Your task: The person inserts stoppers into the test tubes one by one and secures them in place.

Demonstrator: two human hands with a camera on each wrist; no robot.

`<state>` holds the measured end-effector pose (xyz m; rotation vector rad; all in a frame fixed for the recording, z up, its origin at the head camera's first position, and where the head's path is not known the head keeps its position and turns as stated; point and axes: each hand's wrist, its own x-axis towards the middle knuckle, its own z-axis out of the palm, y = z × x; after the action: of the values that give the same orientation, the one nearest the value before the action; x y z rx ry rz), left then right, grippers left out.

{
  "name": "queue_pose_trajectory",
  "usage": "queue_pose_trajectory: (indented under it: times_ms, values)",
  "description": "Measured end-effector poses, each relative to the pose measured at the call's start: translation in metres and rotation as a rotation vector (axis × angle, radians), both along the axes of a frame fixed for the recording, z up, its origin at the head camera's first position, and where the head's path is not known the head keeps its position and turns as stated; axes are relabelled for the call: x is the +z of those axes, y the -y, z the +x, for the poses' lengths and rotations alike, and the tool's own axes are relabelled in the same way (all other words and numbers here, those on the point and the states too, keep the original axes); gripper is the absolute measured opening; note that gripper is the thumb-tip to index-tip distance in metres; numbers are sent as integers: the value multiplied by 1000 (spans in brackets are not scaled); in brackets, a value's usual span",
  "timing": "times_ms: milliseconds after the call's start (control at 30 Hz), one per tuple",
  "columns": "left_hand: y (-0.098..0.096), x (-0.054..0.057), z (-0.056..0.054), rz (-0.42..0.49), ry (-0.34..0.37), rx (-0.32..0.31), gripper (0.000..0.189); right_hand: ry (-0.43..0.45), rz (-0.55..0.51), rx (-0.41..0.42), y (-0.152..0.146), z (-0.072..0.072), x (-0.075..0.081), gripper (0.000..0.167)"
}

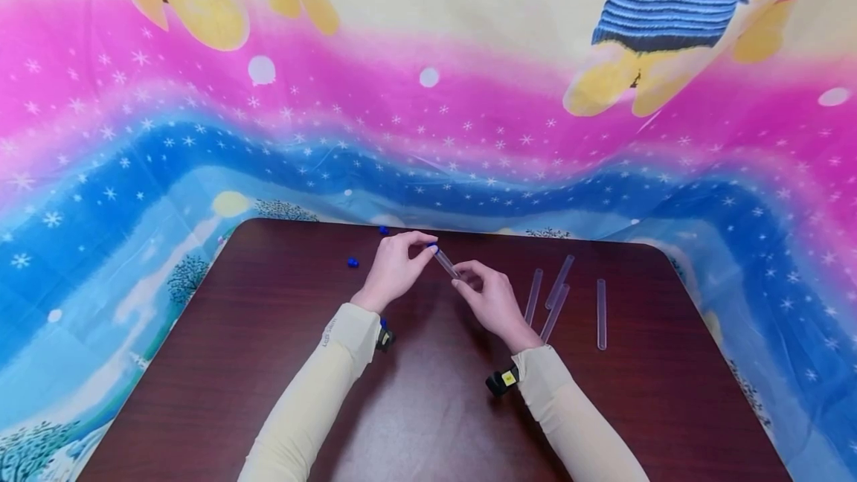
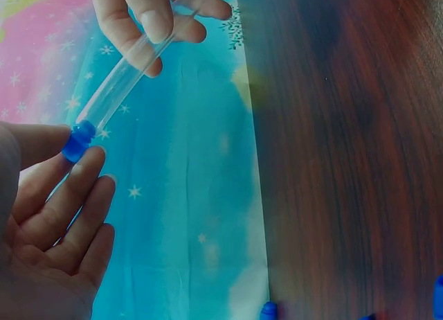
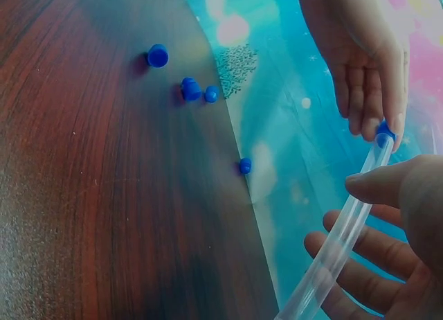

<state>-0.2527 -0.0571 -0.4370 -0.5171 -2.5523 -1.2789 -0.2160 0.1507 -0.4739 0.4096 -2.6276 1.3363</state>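
Note:
Between thumb and forefinger, my left hand [image 1: 395, 268] pinches a blue cap [image 2: 79, 141] at the mouth of a clear test tube [image 3: 339, 244]. The tube is held by my right hand [image 1: 494, 300], its thumb on one side and fingers on the other. It slants above the table, with the capped end toward my left hand and farther from me. In the left wrist view the cap's narrower ribbed part meets the tube's mouth.
Right of my right hand, several clear tubes [image 1: 601, 315] lie on the dark wooden table [image 1: 428, 407]. Loose blue caps [image 1: 352, 262] lie to the left, one cap [image 3: 245, 165] right by the far edge. A printed cloth [image 1: 428, 147] hangs behind the table.

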Motion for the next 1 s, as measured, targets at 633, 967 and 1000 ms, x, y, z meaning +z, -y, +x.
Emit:
queue_pose_trajectory:
  times_ms: [633, 967, 1000]
  values:
    - [-2, -6, -2, 93, -86, 36, 22, -66, -76, 1, 8, -1, -3, 16]
    - [-3, -9, -1, 94, -107, 11, 26, -20, -148, 4, 11, -1, -3, 15]
    - [-2, -9, -2, 100, -109, 10, 26, -19, -151, 2, 11, -1, -3, 15]
